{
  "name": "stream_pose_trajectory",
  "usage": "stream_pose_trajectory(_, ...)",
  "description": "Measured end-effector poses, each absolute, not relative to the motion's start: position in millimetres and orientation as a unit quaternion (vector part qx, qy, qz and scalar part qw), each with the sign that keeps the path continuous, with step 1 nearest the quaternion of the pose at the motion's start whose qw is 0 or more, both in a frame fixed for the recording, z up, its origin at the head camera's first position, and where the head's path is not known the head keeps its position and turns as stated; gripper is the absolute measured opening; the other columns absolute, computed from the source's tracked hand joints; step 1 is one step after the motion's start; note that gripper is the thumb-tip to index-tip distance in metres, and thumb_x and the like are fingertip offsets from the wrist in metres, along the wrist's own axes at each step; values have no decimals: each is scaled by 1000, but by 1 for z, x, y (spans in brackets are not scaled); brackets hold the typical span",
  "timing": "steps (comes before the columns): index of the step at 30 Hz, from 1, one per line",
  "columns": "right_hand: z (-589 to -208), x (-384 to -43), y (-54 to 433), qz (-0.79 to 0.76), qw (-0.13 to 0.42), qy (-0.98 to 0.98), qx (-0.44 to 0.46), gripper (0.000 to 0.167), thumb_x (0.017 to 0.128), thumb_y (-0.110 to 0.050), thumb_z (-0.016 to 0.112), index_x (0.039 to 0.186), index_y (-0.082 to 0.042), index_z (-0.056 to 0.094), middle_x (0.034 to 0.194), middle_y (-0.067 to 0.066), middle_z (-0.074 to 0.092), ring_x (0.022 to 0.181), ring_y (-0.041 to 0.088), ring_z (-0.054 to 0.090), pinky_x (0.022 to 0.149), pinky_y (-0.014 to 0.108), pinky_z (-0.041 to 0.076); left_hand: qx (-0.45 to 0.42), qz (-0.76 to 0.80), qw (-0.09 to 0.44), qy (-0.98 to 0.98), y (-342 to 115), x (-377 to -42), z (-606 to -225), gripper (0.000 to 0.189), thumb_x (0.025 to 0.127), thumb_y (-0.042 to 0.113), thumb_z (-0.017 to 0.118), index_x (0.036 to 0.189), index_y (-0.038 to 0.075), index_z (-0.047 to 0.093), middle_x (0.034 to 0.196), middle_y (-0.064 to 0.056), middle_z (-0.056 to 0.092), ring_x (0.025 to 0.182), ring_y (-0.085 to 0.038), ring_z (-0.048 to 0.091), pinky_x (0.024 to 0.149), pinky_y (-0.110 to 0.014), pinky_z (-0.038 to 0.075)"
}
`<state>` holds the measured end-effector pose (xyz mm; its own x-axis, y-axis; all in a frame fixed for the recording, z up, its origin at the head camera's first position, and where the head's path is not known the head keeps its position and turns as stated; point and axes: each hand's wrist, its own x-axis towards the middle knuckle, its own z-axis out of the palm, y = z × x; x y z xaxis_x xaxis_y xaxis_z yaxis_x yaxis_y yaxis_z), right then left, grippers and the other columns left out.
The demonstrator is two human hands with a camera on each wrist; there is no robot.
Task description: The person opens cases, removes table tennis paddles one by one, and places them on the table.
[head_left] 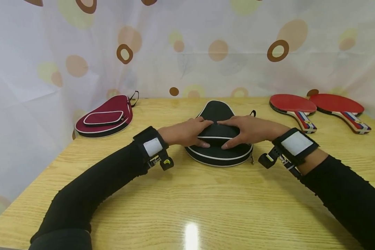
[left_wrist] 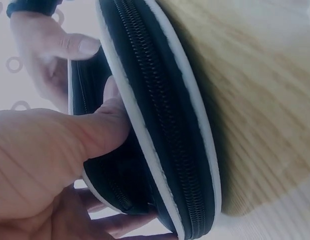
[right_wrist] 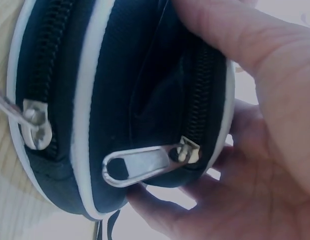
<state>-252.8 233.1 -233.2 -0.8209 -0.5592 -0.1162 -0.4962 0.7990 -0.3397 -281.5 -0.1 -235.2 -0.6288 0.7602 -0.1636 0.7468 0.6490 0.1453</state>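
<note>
A black table tennis bat case [head_left: 218, 108] with white piping lies at the middle of the table, its narrow end away from me. My left hand [head_left: 187, 132] grips the left side of its raised front pocket, thumb on the near face. On the opposite side my right hand [head_left: 251, 129] holds the pocket the same way. In the right wrist view, a silver zip pull [right_wrist: 137, 166] hangs from the pocket zip, which looks closed there. A second zip slider [right_wrist: 37, 125] sits on the main zip. The left wrist view shows the main zip's teeth [left_wrist: 160, 105] meshed.
On the wooden table [head_left: 162, 208], a maroon bat case [head_left: 107, 104] lies at the back left. Two red bats, one nearer the middle [head_left: 292, 103] and one farther right [head_left: 337, 103], lie at the back right. A patterned curtain [head_left: 200, 69] hangs behind the table.
</note>
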Motion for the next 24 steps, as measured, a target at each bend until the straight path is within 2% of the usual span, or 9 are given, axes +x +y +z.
stream_pose_trajectory(5, -235, -251, 226, -125, 90, 950, -270, 87, 88, -52, 74, 155, -8, 39, 140, 21, 53, 123, 37, 56, 96, 52, 47, 421, 35, 111, 899, -4, -288, -237, 79, 98, 34, 67, 159, 5, 26, 152, -20, 37, 138, -33, 41, 115, -38, 34)
stream_pose_trajectory(9, -232, -250, 221, -111, 86, 953, -267, 89, 87, -54, 74, 155, -7, 40, 140, 23, 53, 121, 40, 56, 94, 52, 48, 427, 43, 103, 897, -7, -292, -238, 78, 97, 31, 69, 158, 4, 28, 151, -21, 38, 138, -33, 42, 115, -38, 34)
stream_pose_trajectory(14, -228, -248, 217, -103, 96, 955, -262, 91, 87, -54, 74, 155, -5, 38, 145, 27, 49, 126, 45, 52, 97, 55, 47, 409, 45, 108, 905, -7, -295, -237, 78, 97, 30, 69, 158, 3, 28, 152, -22, 37, 140, -32, 41, 116, -37, 33)
stream_pose_trajectory(24, -226, -247, 212, -99, 110, 954, -261, 94, 85, -50, 78, 156, -5, 36, 151, 24, 46, 136, 42, 46, 107, 56, 41, 363, 60, 96, 925, -13, -301, -238, 82, 95, 29, 71, 157, 1, 26, 146, -22, 43, 133, -32, 47, 112, -36, 37)
